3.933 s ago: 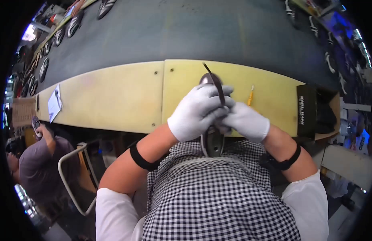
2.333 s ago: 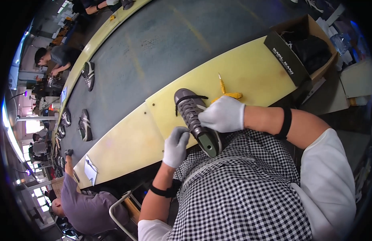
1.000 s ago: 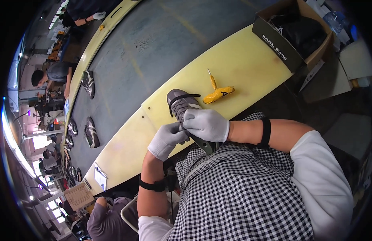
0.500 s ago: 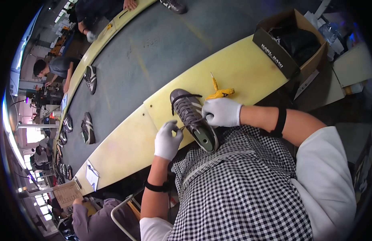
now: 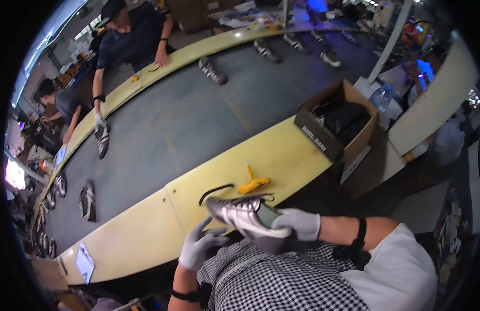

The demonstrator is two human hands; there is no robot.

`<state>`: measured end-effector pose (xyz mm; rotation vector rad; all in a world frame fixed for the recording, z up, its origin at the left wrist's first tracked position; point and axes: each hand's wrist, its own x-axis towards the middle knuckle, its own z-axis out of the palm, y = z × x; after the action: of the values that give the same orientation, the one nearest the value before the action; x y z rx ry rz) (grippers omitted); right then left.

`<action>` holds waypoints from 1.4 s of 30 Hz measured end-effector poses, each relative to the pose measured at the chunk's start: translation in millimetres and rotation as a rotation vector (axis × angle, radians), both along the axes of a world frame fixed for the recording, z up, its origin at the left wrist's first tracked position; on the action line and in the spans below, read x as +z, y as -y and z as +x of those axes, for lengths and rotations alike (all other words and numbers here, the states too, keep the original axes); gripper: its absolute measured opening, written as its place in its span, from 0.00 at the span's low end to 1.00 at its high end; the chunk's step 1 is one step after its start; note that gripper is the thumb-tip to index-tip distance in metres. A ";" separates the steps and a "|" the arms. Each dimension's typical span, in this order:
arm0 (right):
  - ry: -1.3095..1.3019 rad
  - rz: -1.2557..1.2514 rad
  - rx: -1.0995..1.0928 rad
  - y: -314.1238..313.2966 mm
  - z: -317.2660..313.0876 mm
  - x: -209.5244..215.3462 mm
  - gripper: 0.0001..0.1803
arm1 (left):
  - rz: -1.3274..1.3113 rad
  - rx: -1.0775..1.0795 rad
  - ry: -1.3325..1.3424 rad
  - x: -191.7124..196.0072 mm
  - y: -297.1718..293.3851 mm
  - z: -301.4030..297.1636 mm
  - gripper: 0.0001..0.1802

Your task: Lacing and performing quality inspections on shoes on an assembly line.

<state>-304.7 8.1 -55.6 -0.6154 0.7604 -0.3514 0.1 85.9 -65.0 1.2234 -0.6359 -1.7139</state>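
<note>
A grey sneaker with pale stripes is tipped on its side above the yellow table edge, its toe to the left. My right hand, in a white glove, grips it at the heel, with fingers at the opening. My left hand, also gloved, is open just below the toe, its fingers apart; whether it touches the sole I cannot tell. Beyond the toe, a curved black strip lies on the yellow surface. A tool wrapped in yellow tape with a thin tip lies beside it.
A grey conveyor belt carries several sneakers. Across it, a co-worker's gloved hand holds another sneaker. An open cardboard box with dark contents stands at right. A clipboard lies on the table at left.
Both hands were at the laces of the upright sneaker; now it is tipped over in my right hand and my left has let go. The black strip has left the toe. The view has shifted.
</note>
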 end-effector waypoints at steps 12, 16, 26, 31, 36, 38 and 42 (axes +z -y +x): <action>-0.157 -0.407 -0.525 285.1 -68.2 100.2 0.28 | -0.041 0.470 0.203 -34.2 -11.1 59.3 0.23; -0.711 -0.271 -0.800 355.2 -105.1 119.2 0.35 | 0.020 0.523 0.244 -56.0 -20.9 81.1 0.20; -0.728 -1.357 0.196 172.2 27.2 -55.8 0.22 | 0.118 0.606 0.222 -64.0 -39.7 127.6 0.19; -0.938 -1.029 -0.022 221.6 15.5 -88.3 0.16 | 0.184 0.715 0.382 -62.0 -26.4 181.0 0.21; -1.097 -1.634 -0.043 269.0 -5.9 -127.4 0.17 | 0.119 0.864 0.355 -66.3 1.4 268.0 0.24; -1.263 -1.578 0.022 270.9 -7.9 -137.9 0.16 | 0.118 0.939 0.380 -73.1 12.9 315.9 0.24; -1.254 -1.609 -0.107 265.8 -3.7 -139.4 0.15 | 0.141 1.241 0.524 -91.8 29.2 435.3 0.07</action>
<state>-308.4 -257.8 -195.0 -2.4495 1.6497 -0.6569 435.4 56.7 -156.7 1.6575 0.0433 -0.4013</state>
